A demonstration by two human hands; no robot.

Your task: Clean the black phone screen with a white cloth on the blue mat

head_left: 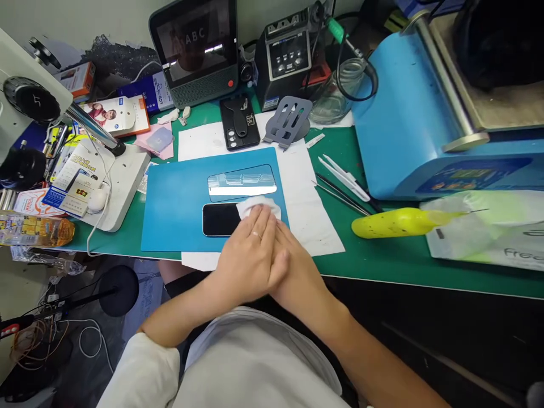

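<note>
A smartphone (219, 219) with a dark screen lies on a blue mat (174, 195). A crumpled white wipe (272, 207) covers its right end. My left hand (250, 255), with a ring on one finger, lies flat over my right hand, fingers stretched out and tips on the wipe. Underneath, my right hand (297, 263) presses the wipe against the phone; most of its fingers are hidden. Just beyond the phone lies a clear glass screen protector (242, 180) with a dark border, reflecting light.
Behind the mat are a black phone case (240, 122) and a grey phone stand (289, 122). Tweezers (342, 195) and a yellow squeeze bottle (395, 222) with a needle tip lie right. A blue machine (395, 124) stands at right, a microscope base (123, 192) at left.
</note>
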